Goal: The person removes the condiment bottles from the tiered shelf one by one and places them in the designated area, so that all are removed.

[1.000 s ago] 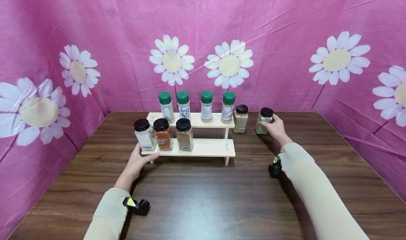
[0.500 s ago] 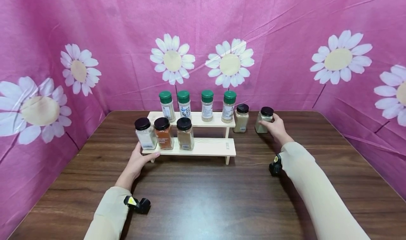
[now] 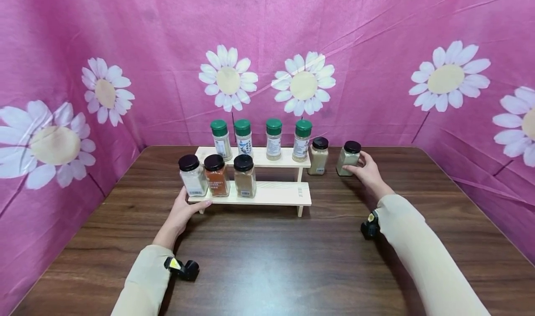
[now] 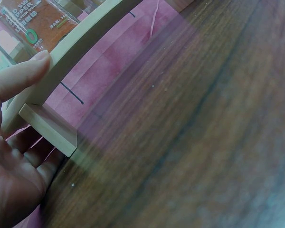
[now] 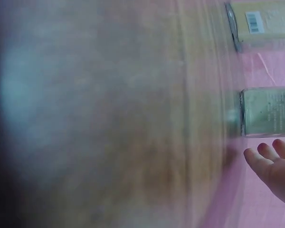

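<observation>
My left hand (image 3: 180, 214) grips the left end of a two-tier wooden shelf rack (image 3: 277, 194). In the left wrist view the thumb (image 4: 26, 76) lies on the front edge of its lower board, with the other fingers behind the leg (image 4: 50, 128). My right hand (image 3: 368, 173) is beside a black-lidded spice jar of pale green powder (image 3: 348, 159) on the table. The right wrist view shows a gap between its fingertips (image 5: 262, 151) and this jar. A black-lidded jar of beige powder (image 3: 318, 157) stands between that jar and the rack.
On the lower tier stand a white-powder jar (image 3: 193, 179), a red-orange one (image 3: 217, 179) and a brown one (image 3: 244, 179), toward the left. Several green-capped shakers (image 3: 273, 142) line the upper tier. A pink flowered cloth (image 3: 267, 51) hangs behind the wooden table (image 3: 267, 260).
My right hand has loosened from the pale green jar and drawn back slightly to the right. My left hand stays on the rack.
</observation>
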{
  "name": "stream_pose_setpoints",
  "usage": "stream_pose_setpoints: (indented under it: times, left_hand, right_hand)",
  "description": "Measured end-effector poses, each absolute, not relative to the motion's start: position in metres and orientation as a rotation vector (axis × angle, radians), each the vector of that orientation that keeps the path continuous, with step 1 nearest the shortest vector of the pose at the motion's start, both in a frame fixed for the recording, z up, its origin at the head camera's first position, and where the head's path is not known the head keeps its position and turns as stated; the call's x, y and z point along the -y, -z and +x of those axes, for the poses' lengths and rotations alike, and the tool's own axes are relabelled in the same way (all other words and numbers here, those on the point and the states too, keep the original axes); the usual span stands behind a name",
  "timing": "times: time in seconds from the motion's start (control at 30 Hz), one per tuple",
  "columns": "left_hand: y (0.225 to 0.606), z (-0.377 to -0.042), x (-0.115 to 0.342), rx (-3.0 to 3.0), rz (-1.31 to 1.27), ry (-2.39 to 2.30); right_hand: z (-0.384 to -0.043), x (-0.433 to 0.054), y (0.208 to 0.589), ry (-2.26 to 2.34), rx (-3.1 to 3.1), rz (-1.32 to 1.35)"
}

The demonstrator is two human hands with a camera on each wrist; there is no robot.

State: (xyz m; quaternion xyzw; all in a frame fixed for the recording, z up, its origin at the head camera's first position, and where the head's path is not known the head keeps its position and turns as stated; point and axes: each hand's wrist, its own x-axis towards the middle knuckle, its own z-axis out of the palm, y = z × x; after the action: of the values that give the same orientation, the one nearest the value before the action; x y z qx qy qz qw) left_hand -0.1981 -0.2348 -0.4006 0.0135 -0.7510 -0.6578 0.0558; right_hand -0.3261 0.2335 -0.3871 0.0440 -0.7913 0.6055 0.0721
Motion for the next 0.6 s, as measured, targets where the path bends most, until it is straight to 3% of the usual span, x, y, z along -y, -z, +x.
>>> stream_pose_setpoints:
  times: [0.6]
  left_hand:
    - [0.4,-0.197,0.234,2.29,0.06,2.003]
  right_hand:
    - [-0.296,-0.231,0.373,-1.848,2.422,0.136]
